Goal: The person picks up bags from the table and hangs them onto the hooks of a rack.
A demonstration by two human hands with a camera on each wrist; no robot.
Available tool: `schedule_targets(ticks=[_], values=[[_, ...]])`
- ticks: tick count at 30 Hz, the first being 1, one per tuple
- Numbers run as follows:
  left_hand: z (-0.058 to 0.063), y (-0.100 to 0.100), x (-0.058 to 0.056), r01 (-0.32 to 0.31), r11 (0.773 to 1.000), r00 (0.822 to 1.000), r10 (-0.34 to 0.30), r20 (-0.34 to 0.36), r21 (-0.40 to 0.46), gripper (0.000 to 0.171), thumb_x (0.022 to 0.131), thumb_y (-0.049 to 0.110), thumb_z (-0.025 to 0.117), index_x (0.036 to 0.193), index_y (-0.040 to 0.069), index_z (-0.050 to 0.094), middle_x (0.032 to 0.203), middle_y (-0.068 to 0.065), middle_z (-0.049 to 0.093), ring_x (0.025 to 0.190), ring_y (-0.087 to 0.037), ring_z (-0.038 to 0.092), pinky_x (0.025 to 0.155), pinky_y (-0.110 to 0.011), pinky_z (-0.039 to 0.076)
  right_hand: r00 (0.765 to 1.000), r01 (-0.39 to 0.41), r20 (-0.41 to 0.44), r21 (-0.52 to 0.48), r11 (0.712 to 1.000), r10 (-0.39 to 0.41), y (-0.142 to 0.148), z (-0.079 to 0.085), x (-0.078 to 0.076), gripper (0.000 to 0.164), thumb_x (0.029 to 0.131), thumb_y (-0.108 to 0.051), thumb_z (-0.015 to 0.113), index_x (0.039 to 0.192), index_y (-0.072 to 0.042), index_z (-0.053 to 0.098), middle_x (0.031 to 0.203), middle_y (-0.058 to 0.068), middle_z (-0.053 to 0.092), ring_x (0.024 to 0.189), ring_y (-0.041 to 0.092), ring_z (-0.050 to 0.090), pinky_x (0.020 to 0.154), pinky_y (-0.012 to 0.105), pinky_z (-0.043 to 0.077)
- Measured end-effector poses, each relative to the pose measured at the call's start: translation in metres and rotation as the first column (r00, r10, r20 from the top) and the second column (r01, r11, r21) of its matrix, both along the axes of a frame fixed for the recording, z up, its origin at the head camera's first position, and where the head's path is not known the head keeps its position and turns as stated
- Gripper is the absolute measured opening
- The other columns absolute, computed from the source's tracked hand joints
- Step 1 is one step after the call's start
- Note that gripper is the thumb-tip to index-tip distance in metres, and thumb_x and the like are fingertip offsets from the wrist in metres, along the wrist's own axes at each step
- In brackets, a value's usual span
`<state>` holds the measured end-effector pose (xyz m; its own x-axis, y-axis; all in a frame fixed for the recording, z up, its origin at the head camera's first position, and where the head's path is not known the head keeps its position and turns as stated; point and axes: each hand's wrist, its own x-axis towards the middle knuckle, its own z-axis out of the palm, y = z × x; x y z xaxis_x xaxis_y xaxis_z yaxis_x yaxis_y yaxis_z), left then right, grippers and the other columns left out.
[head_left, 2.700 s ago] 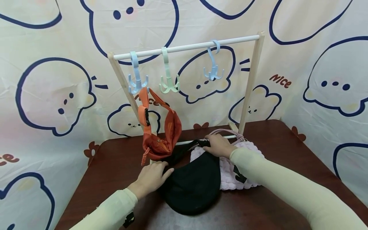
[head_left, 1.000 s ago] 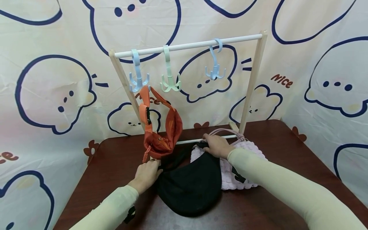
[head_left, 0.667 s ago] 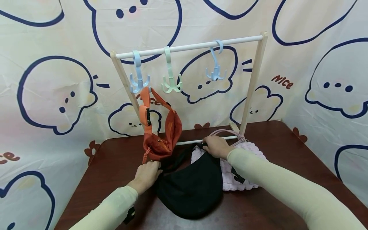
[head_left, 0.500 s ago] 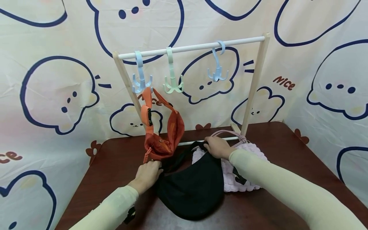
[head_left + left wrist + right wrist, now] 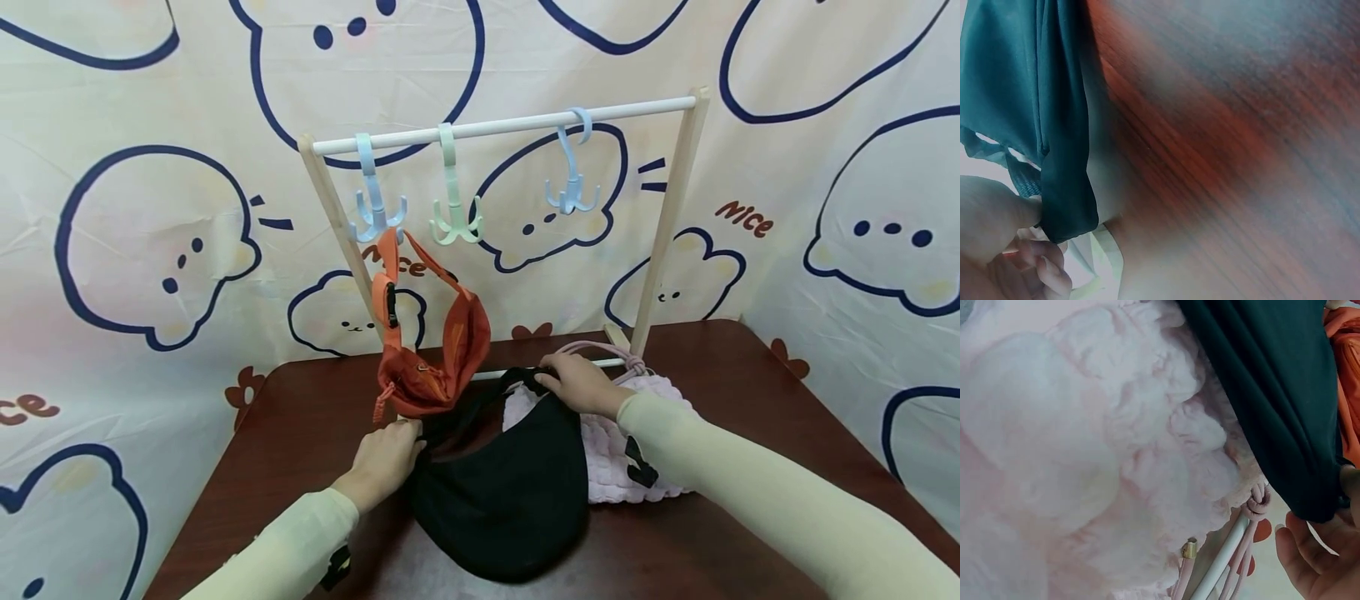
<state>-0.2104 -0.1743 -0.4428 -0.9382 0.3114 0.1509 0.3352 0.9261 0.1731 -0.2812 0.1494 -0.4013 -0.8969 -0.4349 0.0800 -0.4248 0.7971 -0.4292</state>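
A black crescent-shaped shoulder bag point(image 5: 502, 492) lies on the table, its strap curving behind it. My left hand point(image 5: 381, 462) pinches its left end; in the left wrist view the thumb and fingers meet at the dark cloth corner point(image 5: 1066, 206). At the other end, my right hand point(image 5: 581, 383) grips the bag where the strap begins. The right wrist view has that end of the black bag point(image 5: 1279, 406) between thumb and fingers. Partly covered by the black bag, a fluffy pale pink bag point(image 5: 611, 458) with a knotted cord point(image 5: 632, 364) lies beneath my right forearm.
Behind stands a rack with a white top rail point(image 5: 510, 125) and wooden posts. On the rail hang a blue hook point(image 5: 372, 212), a green hook point(image 5: 454, 221) and another blue hook point(image 5: 572, 192). An orange waist bag point(image 5: 427, 375) hangs from the left hook, just above my left hand.
My left hand has shifted left along the black bag and drawn its thumb in to pinch the end. The orange bag has swung slightly right. My right hand keeps its grip.
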Motion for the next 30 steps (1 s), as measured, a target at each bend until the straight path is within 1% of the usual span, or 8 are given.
schedule_targets(ticks=[8, 12, 16, 20, 22, 24, 27, 30], values=[[0.004, 0.001, 0.002, -0.005, 1.000, 1.000, 0.004, 0.018, 0.023, 0.013, 0.095, 0.017, 0.070, 0.086, 0.014, 0.061, 0.080, -0.004, 0.066, 0.063, -0.014, 0.060, 0.052, -0.036, 0.047, 1.000, -0.022, -0.008, -0.039, 0.999, 0.022, 0.009, 0.005, 0.004, 0.031, 0.101, -0.023, 0.063, 0.125, -0.004, 0.068, 0.117, 0.014, 0.073, 0.106, 0.028, 0.070, 0.092, 0.046, 0.055], [0.006, 0.001, 0.002, -0.003, 1.000, 1.000, 0.002, 0.018, 0.029, 0.011, 0.096, 0.017, 0.069, 0.088, 0.013, 0.063, 0.082, -0.004, 0.068, 0.063, -0.013, 0.059, 0.052, -0.034, 0.047, 0.999, -0.042, -0.016, -0.058, 0.997, 0.041, 0.014, 0.005, 0.004, 0.028, 0.100, -0.020, 0.064, 0.122, -0.005, 0.070, 0.113, 0.011, 0.075, 0.102, 0.026, 0.072, 0.089, 0.044, 0.055], [0.008, 0.002, 0.002, -0.009, 1.000, 1.000, 0.008, 0.028, 0.029, 0.012, 0.097, 0.019, 0.068, 0.088, 0.014, 0.062, 0.078, -0.002, 0.065, 0.059, -0.011, 0.055, 0.051, -0.033, 0.043, 0.998, -0.057, -0.023, -0.072, 0.996, 0.055, 0.019, 0.004, 0.005, 0.026, 0.099, -0.019, 0.065, 0.120, -0.005, 0.071, 0.110, 0.010, 0.076, 0.098, 0.023, 0.072, 0.086, 0.041, 0.056], [0.011, 0.002, 0.003, -0.015, 0.999, 0.999, 0.014, 0.030, 0.032, 0.014, 0.097, 0.020, 0.068, 0.087, 0.014, 0.061, 0.074, -0.001, 0.062, 0.057, -0.011, 0.050, 0.050, -0.032, 0.040, 0.998, -0.057, -0.036, -0.070, 0.996, 0.055, 0.022, 0.005, 0.008, 0.028, 0.099, -0.019, 0.065, 0.122, -0.004, 0.070, 0.112, 0.012, 0.075, 0.098, 0.024, 0.072, 0.086, 0.042, 0.056], [0.013, 0.003, 0.004, -0.015, 0.999, 1.000, 0.014, 0.024, 0.037, 0.013, 0.097, 0.020, 0.068, 0.087, 0.014, 0.062, 0.073, 0.000, 0.062, 0.057, -0.010, 0.050, 0.050, -0.032, 0.041, 0.998, -0.053, -0.046, -0.061, 0.997, 0.050, 0.023, 0.006, 0.010, 0.028, 0.099, -0.019, 0.065, 0.122, -0.004, 0.070, 0.110, 0.011, 0.075, 0.096, 0.023, 0.072, 0.084, 0.041, 0.056], [0.014, 0.003, 0.005, -0.017, 0.999, 1.000, 0.016, 0.023, 0.044, 0.013, 0.097, 0.020, 0.068, 0.087, 0.015, 0.062, 0.072, 0.001, 0.061, 0.057, -0.010, 0.050, 0.051, -0.032, 0.041, 0.997, -0.048, -0.056, -0.046, 0.998, 0.045, 0.024, 0.006, 0.012, 0.026, 0.099, -0.020, 0.065, 0.120, -0.004, 0.071, 0.104, 0.009, 0.075, 0.088, 0.018, 0.071, 0.078, 0.037, 0.056], [0.015, 0.004, 0.006, -0.020, 0.998, 1.000, 0.019, 0.025, 0.053, 0.013, 0.097, 0.020, 0.067, 0.086, 0.015, 0.063, 0.070, 0.003, 0.060, 0.056, -0.009, 0.048, 0.051, -0.031, 0.040, 0.998, -0.046, -0.052, -0.038, 0.998, 0.044, 0.026, 0.008, 0.015, 0.017, 0.099, -0.020, 0.065, 0.108, -0.007, 0.072, 0.086, 0.003, 0.071, 0.070, 0.012, 0.061, 0.066, 0.031, 0.048], [0.017, 0.004, 0.007, -0.020, 0.998, 1.000, 0.018, 0.024, 0.060, 0.014, 0.098, 0.020, 0.067, 0.086, 0.016, 0.062, 0.068, 0.004, 0.057, 0.056, -0.009, 0.047, 0.052, -0.030, 0.039, 0.997, -0.046, -0.056, -0.033, 0.998, 0.044, 0.029, 0.008, 0.017, 0.013, 0.100, -0.020, 0.064, 0.101, -0.010, 0.071, 0.075, 0.000, 0.064, 0.062, 0.010, 0.051, 0.061, 0.028, 0.041]])
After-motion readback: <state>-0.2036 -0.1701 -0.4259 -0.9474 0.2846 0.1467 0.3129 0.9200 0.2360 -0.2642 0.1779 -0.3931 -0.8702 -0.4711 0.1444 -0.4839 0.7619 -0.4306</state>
